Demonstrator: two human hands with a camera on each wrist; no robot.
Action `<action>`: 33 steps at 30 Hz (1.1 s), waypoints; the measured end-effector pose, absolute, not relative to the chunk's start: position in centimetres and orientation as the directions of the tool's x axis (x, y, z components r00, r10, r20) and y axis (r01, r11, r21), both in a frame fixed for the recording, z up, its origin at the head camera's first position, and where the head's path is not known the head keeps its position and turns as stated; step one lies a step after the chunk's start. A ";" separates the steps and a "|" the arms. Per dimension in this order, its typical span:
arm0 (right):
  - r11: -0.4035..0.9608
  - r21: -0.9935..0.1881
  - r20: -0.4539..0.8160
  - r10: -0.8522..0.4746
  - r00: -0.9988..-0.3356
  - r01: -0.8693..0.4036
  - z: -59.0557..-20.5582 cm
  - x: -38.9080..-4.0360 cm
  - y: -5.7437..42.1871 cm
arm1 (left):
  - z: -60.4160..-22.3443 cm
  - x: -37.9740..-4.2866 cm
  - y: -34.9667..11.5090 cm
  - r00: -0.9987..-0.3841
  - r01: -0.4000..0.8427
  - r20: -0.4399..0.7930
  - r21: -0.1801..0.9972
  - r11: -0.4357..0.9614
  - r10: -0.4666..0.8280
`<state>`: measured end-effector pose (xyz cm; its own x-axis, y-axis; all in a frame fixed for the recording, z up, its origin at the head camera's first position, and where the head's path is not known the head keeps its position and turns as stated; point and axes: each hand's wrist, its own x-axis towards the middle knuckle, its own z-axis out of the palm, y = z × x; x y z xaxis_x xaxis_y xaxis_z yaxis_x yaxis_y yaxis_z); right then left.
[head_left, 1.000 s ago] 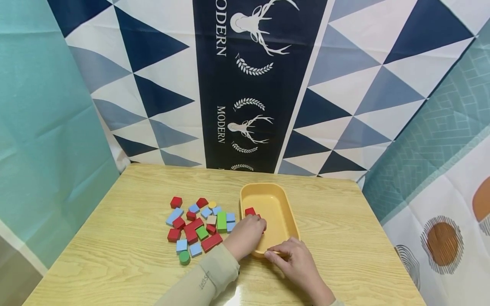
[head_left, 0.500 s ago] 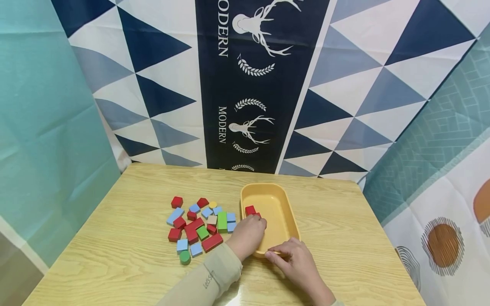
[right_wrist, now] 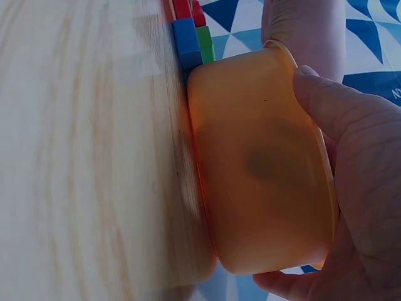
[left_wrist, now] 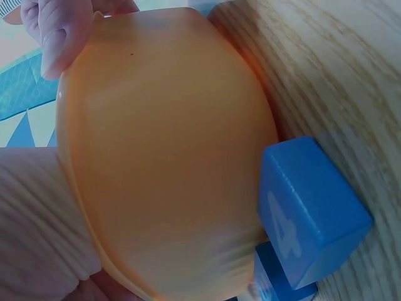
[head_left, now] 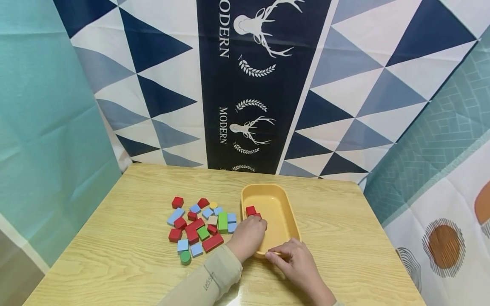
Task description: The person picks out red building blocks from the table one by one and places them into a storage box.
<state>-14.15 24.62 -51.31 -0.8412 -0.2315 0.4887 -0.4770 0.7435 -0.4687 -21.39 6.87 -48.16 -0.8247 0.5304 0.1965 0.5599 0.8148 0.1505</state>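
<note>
A yellow-orange plastic tray (head_left: 281, 202) stands on the table. My left hand (head_left: 248, 238) reaches over its left wall, fingers curled down inside at a red block (head_left: 257, 216) that the hand partly covers. Against that block sits another red block (head_left: 250, 210). My right hand (head_left: 294, 263) pinches the near rim of the tray between thumb and fingers. In the right wrist view, the thumb (right_wrist: 319, 94) lies on the rim and fingers (right_wrist: 285, 283) reach the wall. The left fingertips are hidden in the left wrist view, where the tray's outer wall (left_wrist: 169, 150) fills the middle.
Left of the tray lies a loose cluster of blocks: red ones (head_left: 212, 242), blue ones (head_left: 183, 246), a long green block (head_left: 223, 223) and a green cylinder (head_left: 185, 257). A blue block (left_wrist: 307, 207) marked 4 stands close beside the tray wall. Patterned cloth (head_left: 245, 85) hangs behind the table.
The left hand has shifted very slightly inside the tray, at the red blocks. The right hand keeps its pinch on the rim. The whole head view has drifted a little.
</note>
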 end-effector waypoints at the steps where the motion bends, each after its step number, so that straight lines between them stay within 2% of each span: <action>1: 0.744 -0.466 0.491 -0.233 -0.840 -0.478 -51.3 -14.2 24.6 | -48.2 -21.4 6.9 -0.824 0.560 0.198 0.152 0.814 0.530; 8: 0.747 -0.448 0.507 -0.240 -0.828 -0.491 -51.5 -14.3 24.6 | -48.4 -21.4 6.5 -0.819 0.571 0.197 0.175 0.802 0.540; 16: 0.750 -0.449 0.505 -0.235 -0.830 -0.486 -51.7 -14.3 24.7 | -48.7 -20.4 5.2 -0.737 0.643 0.343 0.092 0.760 0.582; 21: 0.741 -0.444 0.523 -0.243 -0.817 -0.504 -51.8 -14.3 24.8 | -48.0 -18.6 4.9 -0.717 0.676 0.315 0.095 0.731 0.622; 24: 0.738 -0.436 0.538 -0.246 -0.807 -0.515 -52.0 -14.4 24.9 | -47.6 -16.9 4.9 -0.684 0.714 0.296 0.086 0.695 0.667; 28: 0.744 -0.415 0.556 -0.249 -0.793 -0.524 -52.1 -14.6 25.0 | -47.5 -14.7 4.6 -0.639 0.748 0.331 0.056 0.661 0.695; 31: 0.745 -0.413 0.550 -0.255 -0.795 -0.524 -52.0 -14.6 25.0 | -47.7 -13.7 3.8 -0.649 0.738 0.356 0.081 0.670 0.672; 33: 0.741 -0.427 0.535 -0.254 -0.805 -0.518 -51.9 -14.6 24.9 | -47.8 -13.3 2.9 -0.693 0.700 0.349 0.120 0.704 0.630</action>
